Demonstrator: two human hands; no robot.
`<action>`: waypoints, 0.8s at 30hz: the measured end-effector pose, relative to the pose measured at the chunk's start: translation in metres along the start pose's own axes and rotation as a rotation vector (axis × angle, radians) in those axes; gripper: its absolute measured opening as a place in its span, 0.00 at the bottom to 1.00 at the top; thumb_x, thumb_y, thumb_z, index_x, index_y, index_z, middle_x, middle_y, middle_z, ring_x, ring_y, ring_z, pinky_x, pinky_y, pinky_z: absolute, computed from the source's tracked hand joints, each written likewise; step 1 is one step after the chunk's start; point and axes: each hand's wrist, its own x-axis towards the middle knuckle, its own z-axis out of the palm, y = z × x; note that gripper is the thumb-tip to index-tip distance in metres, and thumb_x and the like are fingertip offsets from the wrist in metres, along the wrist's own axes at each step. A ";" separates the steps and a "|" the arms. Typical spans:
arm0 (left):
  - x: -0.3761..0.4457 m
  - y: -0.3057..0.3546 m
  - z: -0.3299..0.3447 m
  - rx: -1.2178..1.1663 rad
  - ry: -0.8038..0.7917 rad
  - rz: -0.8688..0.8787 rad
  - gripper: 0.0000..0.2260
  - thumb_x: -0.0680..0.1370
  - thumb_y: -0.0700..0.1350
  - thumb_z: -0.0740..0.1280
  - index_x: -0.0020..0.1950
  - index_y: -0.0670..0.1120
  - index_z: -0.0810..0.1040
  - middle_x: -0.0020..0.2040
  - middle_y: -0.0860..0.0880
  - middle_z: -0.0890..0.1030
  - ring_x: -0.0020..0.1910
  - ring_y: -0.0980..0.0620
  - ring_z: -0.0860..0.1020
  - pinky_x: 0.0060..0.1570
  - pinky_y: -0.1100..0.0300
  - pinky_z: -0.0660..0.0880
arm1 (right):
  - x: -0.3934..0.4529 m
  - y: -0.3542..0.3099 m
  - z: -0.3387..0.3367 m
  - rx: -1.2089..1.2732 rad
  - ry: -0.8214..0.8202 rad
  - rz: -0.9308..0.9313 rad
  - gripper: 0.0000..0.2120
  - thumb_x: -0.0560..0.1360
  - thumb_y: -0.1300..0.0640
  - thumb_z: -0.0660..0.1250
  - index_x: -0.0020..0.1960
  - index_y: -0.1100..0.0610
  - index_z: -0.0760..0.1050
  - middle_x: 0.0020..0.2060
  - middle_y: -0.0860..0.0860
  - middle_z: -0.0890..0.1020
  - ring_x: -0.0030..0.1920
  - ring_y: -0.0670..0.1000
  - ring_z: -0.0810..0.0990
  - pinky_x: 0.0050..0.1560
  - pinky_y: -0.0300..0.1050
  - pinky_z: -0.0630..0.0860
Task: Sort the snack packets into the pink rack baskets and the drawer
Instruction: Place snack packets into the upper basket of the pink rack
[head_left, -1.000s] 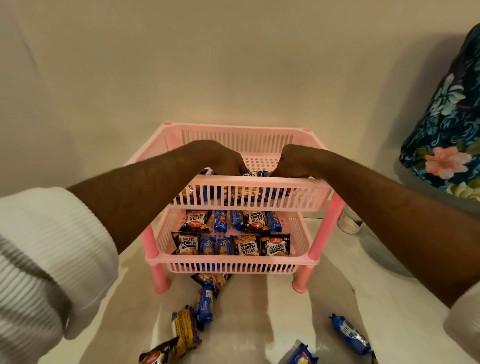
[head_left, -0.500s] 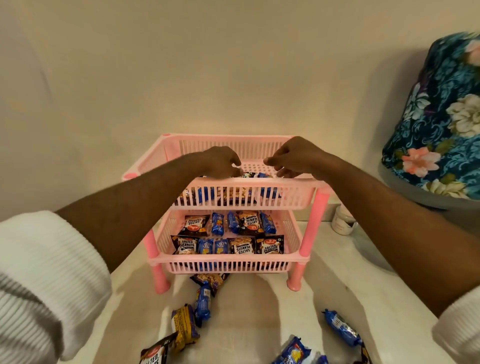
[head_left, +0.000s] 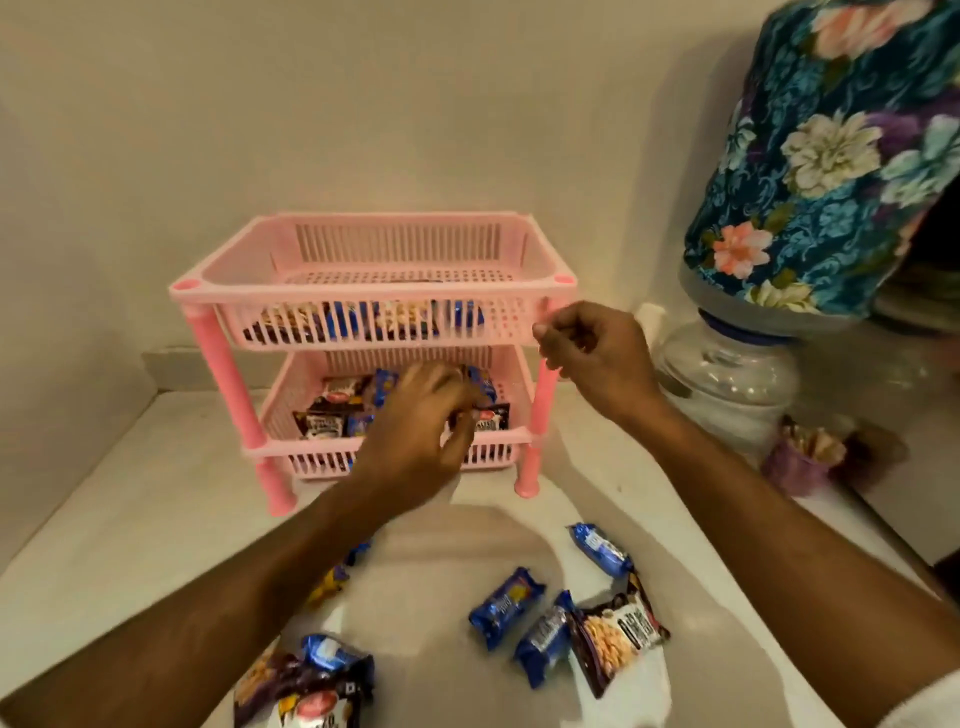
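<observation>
Your left hand (head_left: 421, 421) hangs in front of the lower basket (head_left: 384, 457) of the pink rack (head_left: 374, 270), blurred, with its fingers curled loosely inward. You seem to hold nothing in it, but the blur keeps me from telling for sure. Just behind your left fingers, the lower basket holds two rows of peanut packets (head_left: 324, 422) and blue biscuit packets (head_left: 383, 383).

Your right hand (head_left: 592, 358) is up and to the right of your left, just beside the front right post (head_left: 540, 410) of the rack, at the level of the upper basket (head_left: 379, 325). Its fingers are bent toward the thumb with a small gap between them, and nothing shows between them. Left of this hand, through the slatted front of the upper basket, you can see more dark and blue packets lying in a row.

Below your right forearm, on the white counter (head_left: 130, 530), lie three blue biscuit packs (head_left: 506, 607) and one peanut pack (head_left: 615, 638), the peanut pack touching the nearest blue one. Under your left forearm, near the bottom edge, sits a small heap of packets (head_left: 306, 686), with a yellow-and-blue one (head_left: 332, 579) partly hidden by the arm.

To the right of your right hand stands a clear water jar (head_left: 727, 379) with a floral cloth cover (head_left: 841, 156) above it.
</observation>
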 end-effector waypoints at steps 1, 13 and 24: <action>-0.019 0.005 0.016 -0.048 -0.071 -0.037 0.06 0.78 0.45 0.65 0.53 0.49 0.79 0.50 0.53 0.77 0.51 0.54 0.72 0.50 0.61 0.67 | -0.016 0.019 0.000 -0.022 -0.016 0.048 0.04 0.76 0.56 0.74 0.46 0.56 0.82 0.35 0.48 0.85 0.34 0.45 0.84 0.35 0.41 0.80; -0.146 0.073 0.131 -0.048 -0.645 -0.427 0.20 0.78 0.58 0.65 0.68 0.55 0.71 0.63 0.52 0.71 0.62 0.52 0.70 0.59 0.59 0.72 | -0.162 0.193 -0.012 -0.541 -0.345 0.397 0.11 0.74 0.50 0.73 0.56 0.50 0.81 0.56 0.51 0.80 0.58 0.53 0.79 0.54 0.46 0.75; -0.168 0.107 0.171 0.020 -0.667 -0.505 0.25 0.76 0.60 0.68 0.70 0.53 0.70 0.68 0.53 0.69 0.64 0.52 0.73 0.60 0.59 0.74 | -0.240 0.191 -0.021 -0.593 -0.375 0.005 0.17 0.79 0.36 0.59 0.55 0.45 0.79 0.55 0.44 0.79 0.58 0.48 0.75 0.54 0.48 0.74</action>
